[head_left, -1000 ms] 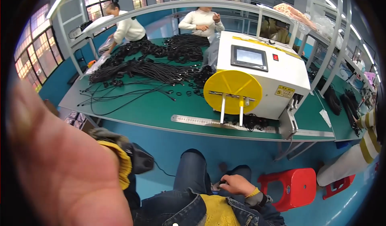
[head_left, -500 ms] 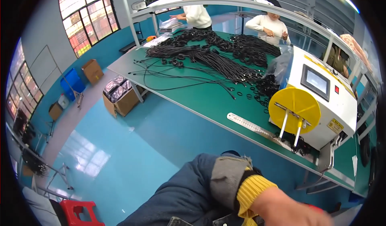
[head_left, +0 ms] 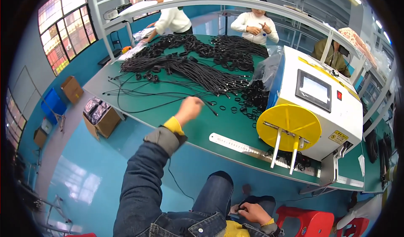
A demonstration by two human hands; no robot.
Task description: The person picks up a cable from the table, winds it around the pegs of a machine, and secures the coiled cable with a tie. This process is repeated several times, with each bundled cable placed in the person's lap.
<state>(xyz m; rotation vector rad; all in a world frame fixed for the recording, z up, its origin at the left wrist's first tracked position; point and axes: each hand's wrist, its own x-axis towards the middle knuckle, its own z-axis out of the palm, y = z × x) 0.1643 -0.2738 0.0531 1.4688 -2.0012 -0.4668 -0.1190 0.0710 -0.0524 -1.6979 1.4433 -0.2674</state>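
Note:
My left hand [head_left: 189,110] is stretched over the near edge of the green table [head_left: 176,131]. Its fingers are drawn together at a black cable [head_left: 209,106], seemingly pinching it near its end. Down by my lap, my right hand [head_left: 255,214] curls round something small and dark that its fingers mostly hide. A thin black cable [head_left: 179,185] hangs below my left sleeve toward my knee. Farther back on the table lies a thick bundle of black cables [head_left: 191,72], with loose black rings [head_left: 234,109] to its right.
A white machine [head_left: 332,127] with a yellow disc [head_left: 290,125] and a screen stands at the right. A steel ruler [head_left: 240,144] runs along the table edge. Red stools [head_left: 311,222] are at lower right. Two people in white work across the table; another sits behind the machine.
My left hand has swung from the lower right up and left to the cables on the table. My right hand has come into view. The whole view has shifted to the right.

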